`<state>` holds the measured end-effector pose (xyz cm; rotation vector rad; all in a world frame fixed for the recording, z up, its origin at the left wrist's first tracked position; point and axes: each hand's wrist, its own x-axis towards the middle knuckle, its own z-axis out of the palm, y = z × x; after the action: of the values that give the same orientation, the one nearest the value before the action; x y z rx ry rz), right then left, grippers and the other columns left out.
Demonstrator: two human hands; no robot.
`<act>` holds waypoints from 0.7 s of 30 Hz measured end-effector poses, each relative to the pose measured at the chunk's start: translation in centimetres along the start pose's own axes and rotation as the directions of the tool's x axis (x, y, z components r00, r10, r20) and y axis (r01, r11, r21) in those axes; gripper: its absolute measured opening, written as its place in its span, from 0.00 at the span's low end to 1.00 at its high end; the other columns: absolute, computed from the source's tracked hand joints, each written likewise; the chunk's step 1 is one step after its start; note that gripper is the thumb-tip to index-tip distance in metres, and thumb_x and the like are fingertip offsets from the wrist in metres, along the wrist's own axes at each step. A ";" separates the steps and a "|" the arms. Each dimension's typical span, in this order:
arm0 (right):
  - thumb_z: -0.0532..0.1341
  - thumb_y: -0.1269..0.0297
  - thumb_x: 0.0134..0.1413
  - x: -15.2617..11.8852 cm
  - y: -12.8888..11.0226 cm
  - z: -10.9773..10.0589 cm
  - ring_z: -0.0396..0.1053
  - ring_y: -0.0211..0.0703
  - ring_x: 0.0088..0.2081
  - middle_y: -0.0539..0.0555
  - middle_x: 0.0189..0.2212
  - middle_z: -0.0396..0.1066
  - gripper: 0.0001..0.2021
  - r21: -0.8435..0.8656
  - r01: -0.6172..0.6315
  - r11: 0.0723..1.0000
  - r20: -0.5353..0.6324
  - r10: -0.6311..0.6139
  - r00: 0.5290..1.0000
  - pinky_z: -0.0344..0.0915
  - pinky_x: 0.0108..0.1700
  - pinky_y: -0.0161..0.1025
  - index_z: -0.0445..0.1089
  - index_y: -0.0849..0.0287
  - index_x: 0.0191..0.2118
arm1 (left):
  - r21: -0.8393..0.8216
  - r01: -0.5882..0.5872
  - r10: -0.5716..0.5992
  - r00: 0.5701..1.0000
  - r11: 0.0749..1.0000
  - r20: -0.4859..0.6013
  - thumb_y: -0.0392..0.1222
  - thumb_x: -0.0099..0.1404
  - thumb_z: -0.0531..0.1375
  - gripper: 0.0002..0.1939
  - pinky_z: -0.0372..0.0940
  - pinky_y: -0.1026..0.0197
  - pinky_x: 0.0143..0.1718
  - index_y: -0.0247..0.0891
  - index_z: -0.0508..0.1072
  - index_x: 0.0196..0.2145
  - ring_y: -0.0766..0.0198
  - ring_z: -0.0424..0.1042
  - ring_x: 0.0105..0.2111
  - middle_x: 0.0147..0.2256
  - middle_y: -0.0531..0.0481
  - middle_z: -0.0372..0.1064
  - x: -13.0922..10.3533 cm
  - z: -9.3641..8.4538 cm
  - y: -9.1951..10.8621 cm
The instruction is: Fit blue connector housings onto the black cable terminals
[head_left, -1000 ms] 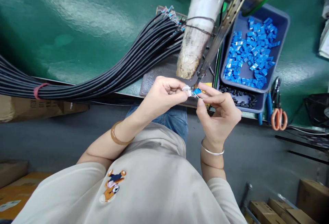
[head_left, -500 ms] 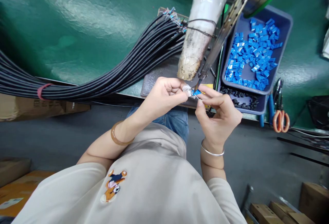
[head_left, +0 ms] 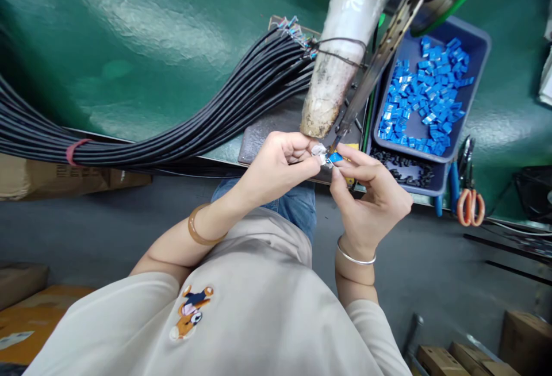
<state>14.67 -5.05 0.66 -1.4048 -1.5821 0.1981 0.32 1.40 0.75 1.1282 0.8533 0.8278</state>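
L hand (head_left: 280, 163) pinching small whitish piece (head_left: 319, 150); R hand (head_left: 366, 195) grasping small blue plastic connector (head_left: 335, 158) w/ fingertips, by tip of long dark metal soldering iron (head_left: 364, 88), nr green bench (head_left: 150, 48) edge.

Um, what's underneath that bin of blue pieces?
A second bin shows below its near edge, holding small black pieces. The blue-piece bin covers the rest, so anything farther back cannot be seen.

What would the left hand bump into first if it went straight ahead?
Past the white bit it pinches, the left hand would probably meet the small blue piece by the right hand; depth is unclear.
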 end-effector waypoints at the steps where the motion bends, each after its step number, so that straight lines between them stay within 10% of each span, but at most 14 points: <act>1: 0.64 0.75 0.51 0.0 0.0 0.0 0.79 0.43 0.42 0.52 0.44 0.79 0.07 -0.004 0.008 1.000 -0.002 -0.008 1.000 0.79 0.43 0.42 0.70 0.56 0.34 | -0.001 -0.003 0.003 1.000 1.000 0.005 0.33 0.55 0.62 0.06 0.59 0.67 0.25 0.35 0.69 0.22 0.73 0.60 0.23 0.21 0.55 0.61 0.0 0.0 0.0; 21: 0.62 0.74 0.53 0.2 0.0 -0.2 0.79 0.43 0.42 0.52 0.47 0.78 0.06 -0.056 0.066 0.996 0.052 -0.063 0.997 0.80 0.43 0.41 0.69 0.55 0.34 | -0.041 0.046 -0.044 0.997 0.998 0.056 0.35 0.55 0.62 0.04 0.56 0.67 0.24 0.34 0.71 0.24 0.72 0.60 0.23 0.21 0.55 0.61 0.3 -0.5 -0.1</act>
<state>14.85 -4.98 0.85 -1.4006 -1.6837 0.1515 0.04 1.85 0.52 1.0867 0.8088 0.7708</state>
